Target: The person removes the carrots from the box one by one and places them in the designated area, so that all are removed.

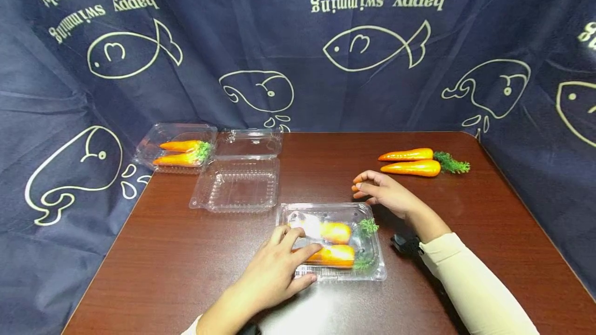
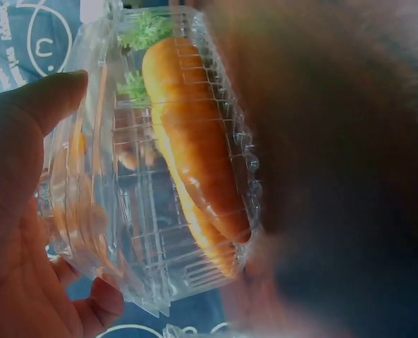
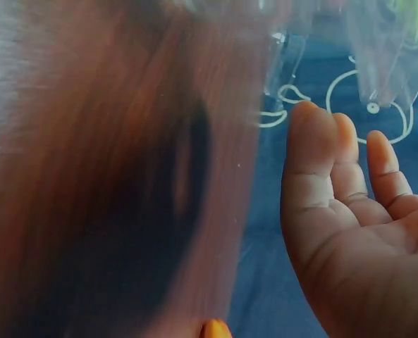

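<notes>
A clear plastic clamshell box (image 1: 332,274) lies near the front of the table with two orange carrots inside, green tops to the right; its lid lies over them. My left hand (image 1: 274,268) rests on the box's left part, fingers spread over the lid and thumb by the front edge. In the left wrist view, the carrots (image 2: 187,134) show through the ribbed plastic. My right hand (image 1: 388,195) hovers beyond the box's back right corner, fingers loosely bent and holding nothing. Two loose carrots (image 1: 410,168) lie side by side farther back, beyond the right hand.
An open, unfilled clamshell box (image 1: 242,185) stands at the back left. Beside it, another clear box (image 1: 149,143) with two carrots sits by the table's left edge. A dark blue curtain (image 1: 298,40) with white fish drawings hangs behind the brown table (image 1: 186,273).
</notes>
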### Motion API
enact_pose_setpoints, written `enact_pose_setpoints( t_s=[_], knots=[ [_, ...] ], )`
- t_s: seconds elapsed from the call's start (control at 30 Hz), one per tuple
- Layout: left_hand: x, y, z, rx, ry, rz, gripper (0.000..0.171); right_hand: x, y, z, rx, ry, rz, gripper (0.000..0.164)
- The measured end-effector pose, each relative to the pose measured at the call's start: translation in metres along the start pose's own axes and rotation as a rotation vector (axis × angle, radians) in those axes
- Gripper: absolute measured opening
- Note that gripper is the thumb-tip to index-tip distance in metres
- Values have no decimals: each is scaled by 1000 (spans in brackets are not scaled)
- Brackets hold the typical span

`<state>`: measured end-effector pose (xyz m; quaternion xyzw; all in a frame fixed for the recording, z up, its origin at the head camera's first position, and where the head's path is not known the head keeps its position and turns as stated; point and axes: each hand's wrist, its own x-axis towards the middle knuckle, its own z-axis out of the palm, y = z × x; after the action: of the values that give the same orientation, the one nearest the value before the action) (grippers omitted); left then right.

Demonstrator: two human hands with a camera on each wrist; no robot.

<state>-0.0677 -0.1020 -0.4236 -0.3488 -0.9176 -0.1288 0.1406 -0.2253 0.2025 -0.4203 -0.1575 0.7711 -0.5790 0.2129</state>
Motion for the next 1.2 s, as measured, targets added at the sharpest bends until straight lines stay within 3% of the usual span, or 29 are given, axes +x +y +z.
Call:
enact_pose_setpoints(
  t_s=[0.17, 0.47, 0.7, 1.2],
  knots=[
    [15, -1, 3, 19, -11, -12, 50, -16, 3, -2, -58, 43, 1, 40],
    [37, -9, 8, 78, -31, -49, 50, -31, 11, -1, 22, 123, 12, 49],
    [52, -18, 14, 95, -27, -111, 51, -31, 17, 7, 66, 152, 23, 60],
    [86, -30, 13, 121, -51, -237, 48, -31, 17, 14, 142, 188, -1, 65]
  ],
)
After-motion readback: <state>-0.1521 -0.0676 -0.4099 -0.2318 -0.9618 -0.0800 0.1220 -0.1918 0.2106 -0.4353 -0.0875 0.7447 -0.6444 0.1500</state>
